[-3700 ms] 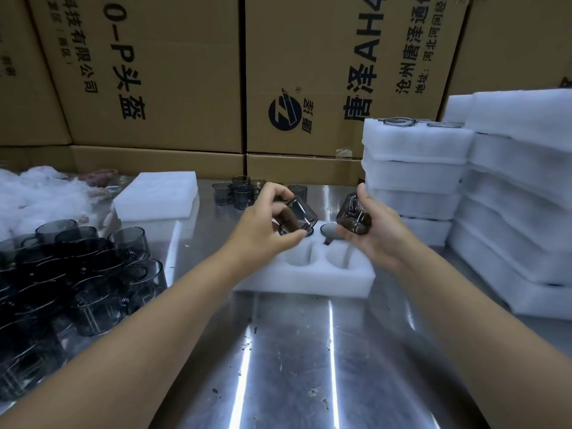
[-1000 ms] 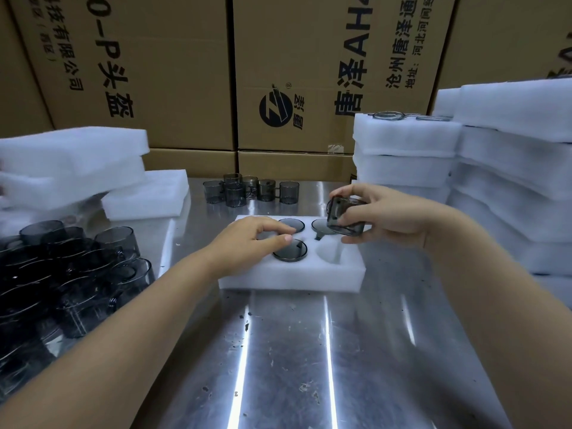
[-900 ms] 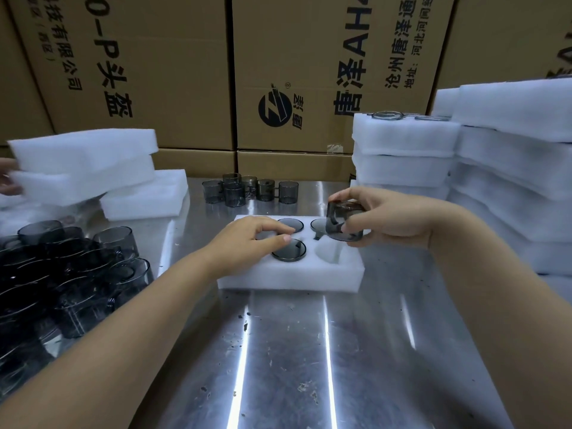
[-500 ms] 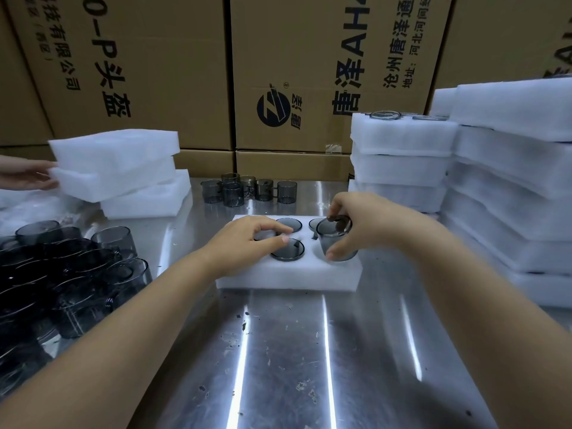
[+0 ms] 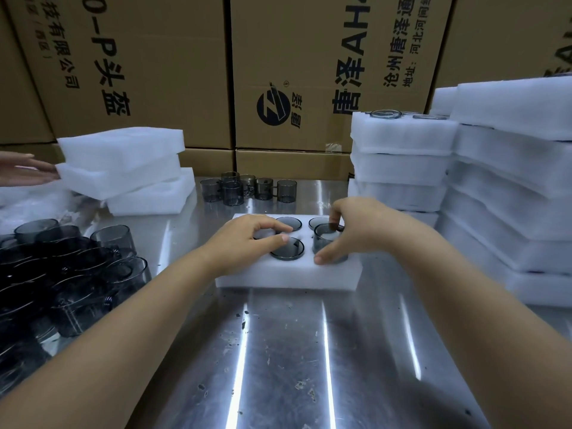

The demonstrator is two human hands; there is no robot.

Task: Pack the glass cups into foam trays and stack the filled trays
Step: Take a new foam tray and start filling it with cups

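Fingers of the right hand are wrapped round a smoky grey glass cup, half sunk in the near-right pocket of the white foam tray on the steel counter. Meanwhile the left hand, fingers relaxed, pins the tray. I'd push straight down, gently.

The right hand is gripping a grey glass cup, which is standing upright in the near right pocket of the foam tray. The left hand is resting on the tray, its thumb touching a seated cup.
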